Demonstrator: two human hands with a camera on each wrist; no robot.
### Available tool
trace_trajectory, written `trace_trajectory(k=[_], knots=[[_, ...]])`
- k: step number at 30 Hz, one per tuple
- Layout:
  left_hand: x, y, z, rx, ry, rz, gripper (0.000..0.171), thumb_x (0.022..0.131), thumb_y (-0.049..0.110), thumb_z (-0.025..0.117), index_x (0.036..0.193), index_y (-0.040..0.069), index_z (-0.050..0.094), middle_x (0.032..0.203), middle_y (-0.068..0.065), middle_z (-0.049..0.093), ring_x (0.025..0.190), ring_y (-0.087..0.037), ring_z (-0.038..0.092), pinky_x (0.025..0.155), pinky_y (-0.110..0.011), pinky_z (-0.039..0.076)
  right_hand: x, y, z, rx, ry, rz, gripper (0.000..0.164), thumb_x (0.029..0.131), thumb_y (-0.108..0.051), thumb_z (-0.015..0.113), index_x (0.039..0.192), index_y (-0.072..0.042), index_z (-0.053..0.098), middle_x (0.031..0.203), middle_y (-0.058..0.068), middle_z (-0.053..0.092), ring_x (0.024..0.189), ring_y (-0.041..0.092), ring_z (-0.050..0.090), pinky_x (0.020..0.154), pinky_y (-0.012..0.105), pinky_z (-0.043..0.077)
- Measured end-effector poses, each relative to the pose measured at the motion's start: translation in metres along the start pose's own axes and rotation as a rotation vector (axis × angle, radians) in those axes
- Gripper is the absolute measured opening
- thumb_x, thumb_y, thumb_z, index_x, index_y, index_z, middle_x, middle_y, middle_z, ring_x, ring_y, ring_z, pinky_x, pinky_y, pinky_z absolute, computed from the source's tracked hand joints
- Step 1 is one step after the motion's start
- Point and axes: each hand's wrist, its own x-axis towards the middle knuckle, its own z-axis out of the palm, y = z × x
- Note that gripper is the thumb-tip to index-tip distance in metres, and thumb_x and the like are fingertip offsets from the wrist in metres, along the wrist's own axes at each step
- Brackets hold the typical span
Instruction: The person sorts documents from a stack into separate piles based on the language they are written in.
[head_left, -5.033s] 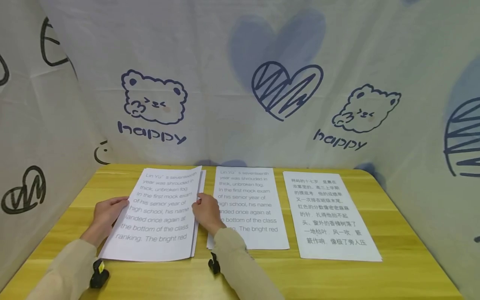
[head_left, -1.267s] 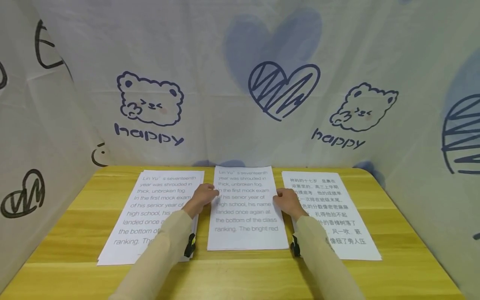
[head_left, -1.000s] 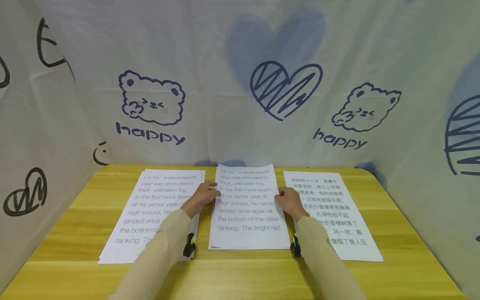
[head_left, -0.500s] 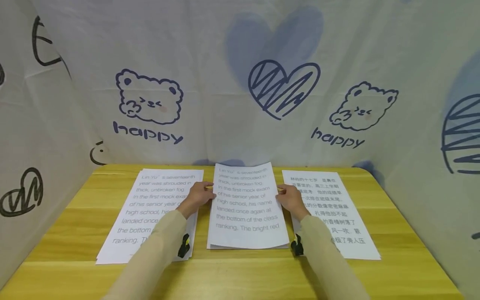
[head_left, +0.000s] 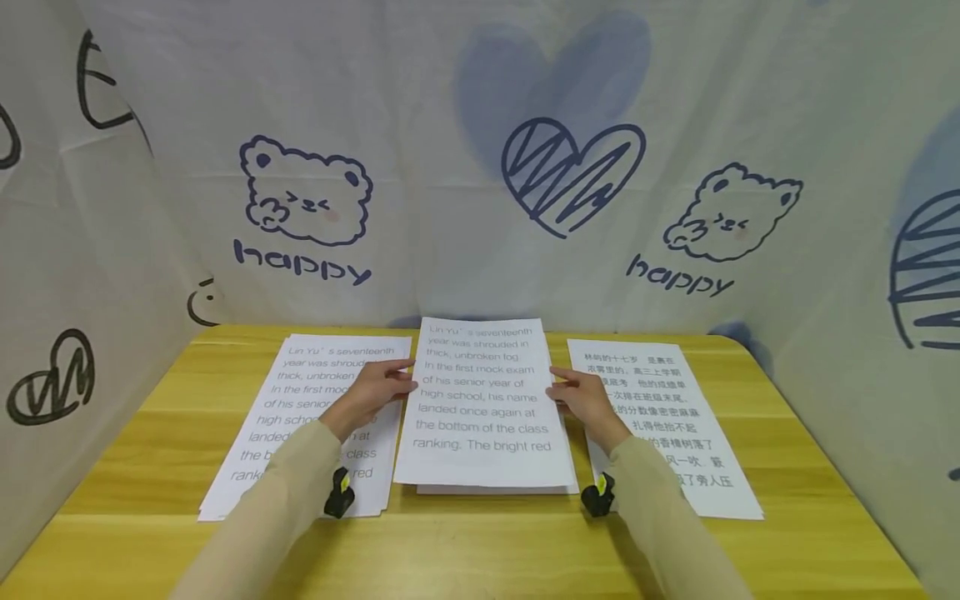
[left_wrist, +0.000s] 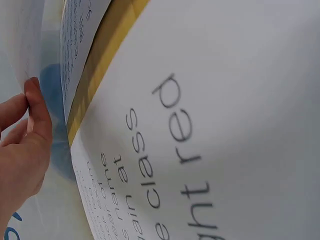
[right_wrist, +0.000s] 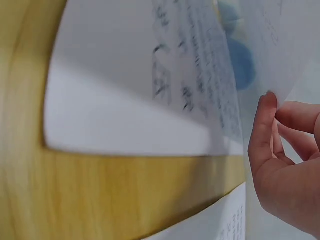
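Both hands hold a sheet of paper (head_left: 480,425) printed with large English text, raised just above another white sheet (head_left: 498,490) that shows below its lower edge. My left hand (head_left: 367,398) pinches the left side between thumb and fingers; the left wrist view shows the pinched sheet (left_wrist: 20,40) at the fingertips. On the right side, my right hand (head_left: 588,403) pinches the opposite edge. That grip shows in the right wrist view too, with the hand (right_wrist: 287,155) at the edge of the upright-looking sheet (right_wrist: 280,45).
English-printed sheets (head_left: 225,500) lie stacked on the left, partly under the left forearm. Chinese-printed paper (head_left: 712,500) lies on the right, partly behind the right hand. The wood-grain table (head_left: 810,517) ends at a patterned cloth backdrop (head_left: 435,167).
Earlier the hands worked at the left stack, then moved to the middle one. Since half a second ago the top middle sheet has risen and shifted slightly left, exposing the paper beneath.
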Motion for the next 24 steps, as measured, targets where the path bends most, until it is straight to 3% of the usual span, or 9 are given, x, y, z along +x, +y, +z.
trace_trajectory(k=[6, 13, 24], knots=[[-0.008, -0.002, -0.009, -0.044, 0.014, -0.005, 0.054, 0.094, -0.001, 0.057, 0.145, 0.005, 0.042, 0.117, -0.018, 0.051, 0.104, -0.025, 0.059, 0.093, -0.031, 0.049, -0.008, -0.008, 0.005, 0.069, 0.001, 0.002, 0.045, 0.091, -0.002, 0.062, 0.135, -0.001, 0.055, 0.113, 0.019, 0.059, 0.091, 0.022, 0.060, 0.078, 0.029, 0.052], [-0.018, -0.003, -0.025, -0.042, 0.021, -0.002, 0.055, 0.094, 0.001, 0.058, 0.146, 0.005, 0.040, 0.118, -0.017, 0.051, 0.101, -0.021, 0.059, 0.093, -0.031, 0.049, -0.017, -0.018, 0.020, 0.132, 0.015, -0.001, 0.044, 0.087, -0.001, 0.066, 0.131, 0.000, 0.058, 0.109, 0.018, 0.061, 0.086, 0.020, 0.063, 0.075, 0.028, 0.055], [-0.035, -0.009, -0.057, -0.006, 0.124, 0.000, 0.055, 0.096, 0.006, 0.057, 0.148, 0.008, 0.039, 0.123, -0.017, 0.052, 0.100, -0.016, 0.058, 0.091, -0.027, 0.049, -0.027, -0.028, 0.063, 0.133, 0.038, -0.036, 0.047, 0.087, -0.003, 0.068, 0.133, -0.007, 0.058, 0.103, 0.013, 0.062, 0.088, 0.021, 0.062, 0.073, 0.027, 0.056]])
